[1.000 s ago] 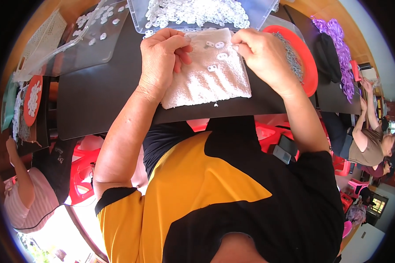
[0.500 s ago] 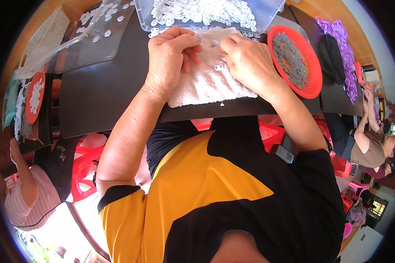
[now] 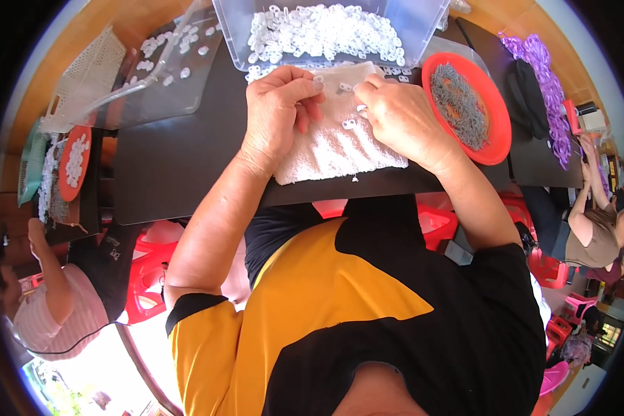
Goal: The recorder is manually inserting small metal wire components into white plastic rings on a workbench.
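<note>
So our left hand (image 3: 276, 107) is pinched on 1 tiny white plastic piece (image 3: 318, 82) over the far left of a cream terry towel (image 3: 340, 156) on our dark brown desk (image 3: 187, 159). Our right hand (image 3: 399, 114) hides its fingertips, so can't tell if they're together. Far side: a clear plastic bin (image 3: 424, 28). Right: a round red plate (image 3: 500, 118) of thin grey bits (image 3: 457, 104).

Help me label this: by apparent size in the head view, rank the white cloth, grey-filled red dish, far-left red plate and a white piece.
White cloth
Red dish
Far-left plate (farther away; true size unsure)
White piece
</note>
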Tool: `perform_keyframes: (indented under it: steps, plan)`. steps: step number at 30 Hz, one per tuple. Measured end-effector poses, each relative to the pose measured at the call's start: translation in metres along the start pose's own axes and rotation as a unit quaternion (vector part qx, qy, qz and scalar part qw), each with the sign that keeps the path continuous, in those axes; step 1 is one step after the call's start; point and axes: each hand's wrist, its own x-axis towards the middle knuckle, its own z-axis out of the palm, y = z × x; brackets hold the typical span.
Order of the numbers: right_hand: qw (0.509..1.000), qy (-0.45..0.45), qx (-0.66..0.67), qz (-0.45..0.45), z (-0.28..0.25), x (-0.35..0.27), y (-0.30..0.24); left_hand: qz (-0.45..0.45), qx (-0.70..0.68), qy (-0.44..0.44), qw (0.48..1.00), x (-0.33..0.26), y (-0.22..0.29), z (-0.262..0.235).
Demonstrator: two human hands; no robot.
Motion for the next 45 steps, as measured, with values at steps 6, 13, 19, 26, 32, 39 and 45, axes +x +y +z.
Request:
perform_keyframes:
  steps: [6,13,19,26,32,39,45]
  plan:
    - [0.837,-0.002,0.525,0.158,-0.021,0.029,0.003,-0.002,-0.009,0.006,1.0,-0.009,0.018,0.009]
    - [0.752,0.038,0.618,0.226,-0.022,0.037,0.003,0.006,-0.035,0.027,0.999,-0.002,0.031,0.02]
    - [0.712,0.097,0.659,0.222,-0.014,0.033,0.008,0.001,-0.038,0.029,0.999,0.006,0.026,0.033]
    - [0.745,0.109,0.622,0.215,-0.009,0.032,0.007,-0.001,-0.049,0.041,0.998,0.01,0.016,0.033]
    - [0.76,0.121,0.602,0.213,-0.006,0.034,0.006,0.002,-0.038,0.051,0.998,0.011,0.013,0.031]
    - [0.769,0.131,0.59,0.21,-0.002,0.034,0.006,0.02,-0.02,0.045,0.999,0.011,0.01,0.028]
    - [0.773,0.131,0.587,0.202,-0.002,0.033,0.003,0.031,-0.007,0.038,0.999,0.011,0.009,0.027]
